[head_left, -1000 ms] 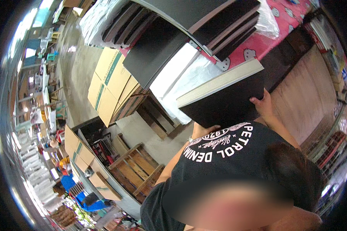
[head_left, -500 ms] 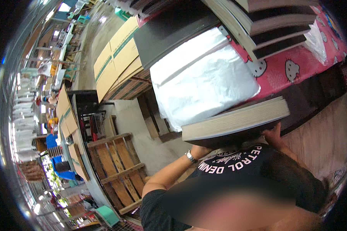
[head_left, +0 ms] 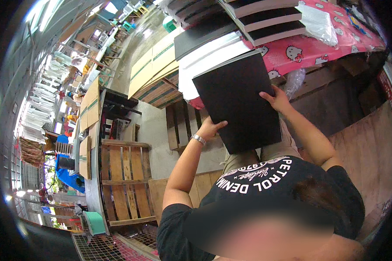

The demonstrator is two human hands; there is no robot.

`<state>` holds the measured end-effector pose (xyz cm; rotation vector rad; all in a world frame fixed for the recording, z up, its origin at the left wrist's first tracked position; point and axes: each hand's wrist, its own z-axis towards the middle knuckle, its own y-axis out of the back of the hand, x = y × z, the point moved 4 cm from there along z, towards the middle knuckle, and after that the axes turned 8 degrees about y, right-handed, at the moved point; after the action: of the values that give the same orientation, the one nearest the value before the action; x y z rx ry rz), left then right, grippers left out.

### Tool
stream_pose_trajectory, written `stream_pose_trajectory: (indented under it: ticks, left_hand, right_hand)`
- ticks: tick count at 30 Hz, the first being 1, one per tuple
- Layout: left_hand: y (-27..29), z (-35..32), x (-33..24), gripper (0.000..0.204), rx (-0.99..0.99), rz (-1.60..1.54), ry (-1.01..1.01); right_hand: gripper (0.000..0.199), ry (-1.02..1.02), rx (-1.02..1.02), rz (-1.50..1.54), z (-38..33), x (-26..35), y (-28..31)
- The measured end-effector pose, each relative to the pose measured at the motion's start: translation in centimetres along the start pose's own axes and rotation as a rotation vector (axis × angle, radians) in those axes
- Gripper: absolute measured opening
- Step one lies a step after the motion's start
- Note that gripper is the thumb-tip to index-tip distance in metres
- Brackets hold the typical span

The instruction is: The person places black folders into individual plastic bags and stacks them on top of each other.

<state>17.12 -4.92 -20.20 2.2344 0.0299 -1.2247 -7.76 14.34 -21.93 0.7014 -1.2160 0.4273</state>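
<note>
I hold a large, thick black-covered slab [head_left: 241, 102] in front of my chest, its flat black face turned up toward me. My left hand [head_left: 211, 128], with a metal band on the wrist, grips its left lower edge. On the right edge, near the middle, rests my right hand [head_left: 275, 99]. The slab hangs over my lap, just short of the table with a pink patterned cloth [head_left: 311, 50].
More black-covered slabs [head_left: 265, 19] are stacked on the pink table, with a white wrapped bundle [head_left: 204, 65] beside them. Cardboard boxes [head_left: 154, 65] stand to the left. Wooden pallets [head_left: 124, 182] lie on the concrete floor, and wire mesh [head_left: 102, 248] sits at the lower left.
The slab showed its pale side edge while held high before my face; it has come down and tipped so its black face shows. Both hands stay on it.
</note>
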Motion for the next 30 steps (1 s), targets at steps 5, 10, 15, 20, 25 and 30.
stream_pose_trajectory:
  ticks: [5, 10, 15, 20, 25, 30]
  left_hand:
    - [4.9, -2.0, 3.2, 0.070, 0.030, 0.914, 0.160]
    - [8.3, -12.1, 0.0, 0.078, 0.168, -0.740, -0.137]
    - [5.6, -11.9, -1.9, 0.105, -0.030, -0.544, -0.249]
    - [3.1, -13.4, -9.2, 0.117, -0.112, 0.449, -0.253]
    - [0.4, -14.4, -12.3, 0.116, -0.501, 1.141, -0.141]
    - [2.5, -14.8, -12.1, 0.118, 0.224, 0.220, -0.520]
  right_hand:
    - [0.079, 0.089, 0.577, -0.874, 0.5, 1.6, 3.9]
    - [0.062, -0.214, 0.445, 0.873, -6.5, 9.6, 12.7]
    - [0.067, 0.205, 0.213, 0.410, -7.2, 15.1, 9.8]
    - [0.080, 0.746, 0.216, -0.367, -7.6, 23.6, 4.3]
    - [0.090, 0.520, 0.390, 0.213, -8.4, 23.1, 1.4]
    - [0.095, 0.337, 0.455, 0.513, -8.3, 21.8, 1.5]
